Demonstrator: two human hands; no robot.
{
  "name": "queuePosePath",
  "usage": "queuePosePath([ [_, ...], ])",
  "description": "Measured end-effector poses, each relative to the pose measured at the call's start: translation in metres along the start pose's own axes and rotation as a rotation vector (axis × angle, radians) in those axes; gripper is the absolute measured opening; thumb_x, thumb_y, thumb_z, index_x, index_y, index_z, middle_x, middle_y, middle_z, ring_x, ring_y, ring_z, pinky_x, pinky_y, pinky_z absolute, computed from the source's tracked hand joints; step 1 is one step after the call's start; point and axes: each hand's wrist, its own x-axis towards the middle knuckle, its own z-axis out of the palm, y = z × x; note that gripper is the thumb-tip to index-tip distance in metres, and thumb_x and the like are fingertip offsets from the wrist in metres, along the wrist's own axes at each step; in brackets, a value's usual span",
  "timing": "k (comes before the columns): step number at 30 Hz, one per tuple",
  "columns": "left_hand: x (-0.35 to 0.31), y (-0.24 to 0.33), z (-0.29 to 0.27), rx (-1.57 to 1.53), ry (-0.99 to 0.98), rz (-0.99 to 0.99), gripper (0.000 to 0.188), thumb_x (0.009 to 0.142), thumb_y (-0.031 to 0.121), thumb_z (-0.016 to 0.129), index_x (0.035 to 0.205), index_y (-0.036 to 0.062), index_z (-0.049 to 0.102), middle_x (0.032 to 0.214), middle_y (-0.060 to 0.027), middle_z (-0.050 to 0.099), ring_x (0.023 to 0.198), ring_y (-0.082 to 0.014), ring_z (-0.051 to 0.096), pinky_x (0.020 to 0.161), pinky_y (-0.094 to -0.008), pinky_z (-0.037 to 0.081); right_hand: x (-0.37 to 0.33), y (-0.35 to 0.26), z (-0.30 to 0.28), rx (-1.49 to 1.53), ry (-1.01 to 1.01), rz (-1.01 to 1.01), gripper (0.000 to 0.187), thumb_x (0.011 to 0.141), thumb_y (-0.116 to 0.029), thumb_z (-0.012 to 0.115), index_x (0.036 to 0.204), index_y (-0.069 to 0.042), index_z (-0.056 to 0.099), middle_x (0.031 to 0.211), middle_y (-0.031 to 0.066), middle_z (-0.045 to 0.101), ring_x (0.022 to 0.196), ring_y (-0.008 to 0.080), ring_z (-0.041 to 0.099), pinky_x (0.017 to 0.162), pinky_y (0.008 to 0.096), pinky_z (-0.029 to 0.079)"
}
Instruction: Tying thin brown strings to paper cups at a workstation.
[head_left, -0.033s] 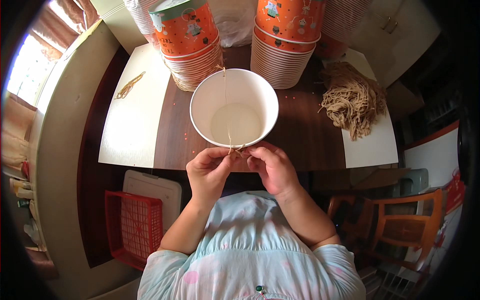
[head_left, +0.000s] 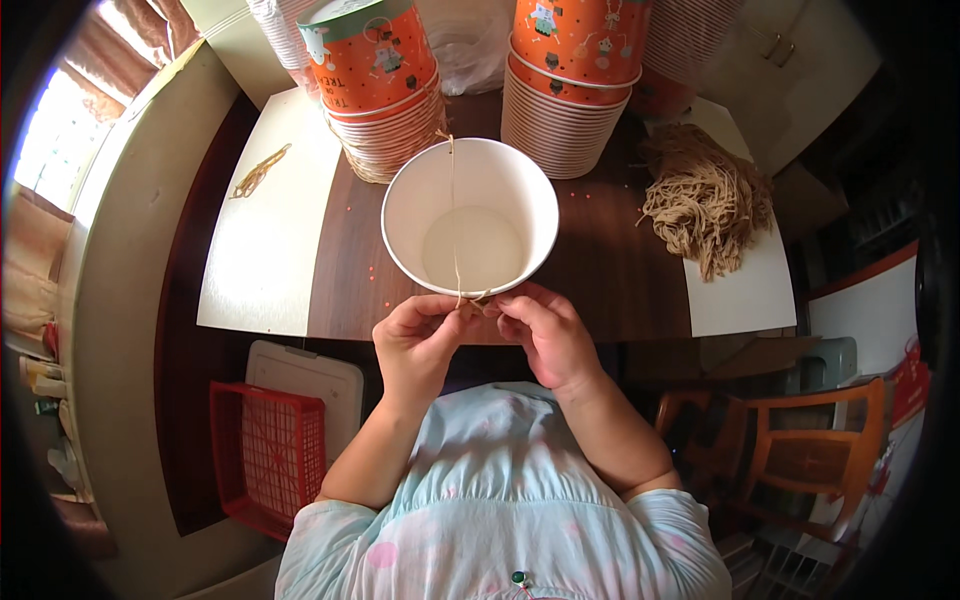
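A white-lined paper bucket (head_left: pixel 410 220) stands mouth up at the table's near edge. Tan twine (head_left: pixel 456 235) crosses its opening, from a knot at the far rim to the near rim. Just outside that near rim, my left hand (head_left: pixel 415 335) pinches the twine between thumb and fingers. Beside it, my right hand (head_left: pixel 545 335) is closed on the twine too, its fingertips close to the left ones. A small loop or crossing of twine shows between the two hands; its exact form is too small to tell.
Stacked orange patterned buckets (head_left: pixel 375 75) stand behind on the left, and another bucket stack (head_left: pixel 565 115) on the right. A heap of tan twine (head_left: pixel 708 205) lies at the table's right; a few strands (head_left: pixel 262 172) lie left. Below are a red basket (head_left: pixel 268 455) and a wooden chair (head_left: pixel 810 450).
The bucket has shifted very slightly to the right. Both hands keep their pinch on the twine in nearly the same place.
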Motion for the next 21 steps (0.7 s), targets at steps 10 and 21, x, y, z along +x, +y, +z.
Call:
queuePosePath([
  [10, 0.002, -0.002, 0.003, -0.066, -0.013, -0.019, 0.008, 0.087, -0.004, 0.061, 0.093, -0.0077, 0.063, 0.089, -0.0111, 0.069, 0.080, -0.0132, 0.066, 0.074, -0.0248, 0.055, -0.011, -0.017, 0.003, -1.223, 0.221, -0.884, 0.012, 0.080, -0.008, 0.070, 0.089, -0.006, 0.063, 0.083, 0.0074, 0.061, 0.068, 0.0185, 0.057, 0.062, 0.0288, 0.046],
  [21, 0.008, 0.000, 0.001, -0.061, -0.047, -0.029, 0.007, 0.086, -0.005, 0.062, 0.093, -0.0063, 0.063, 0.090, -0.0121, 0.069, 0.080, -0.0161, 0.066, 0.074, -0.0271, 0.054, 0.003, -0.021, 0.003, -1.453, -0.013, -1.278, 0.020, 0.071, -0.007, 0.070, 0.088, -0.009, 0.061, 0.082, 0.0014, 0.051, 0.070, 0.0194, 0.049, 0.068, 0.0350, 0.037],
])
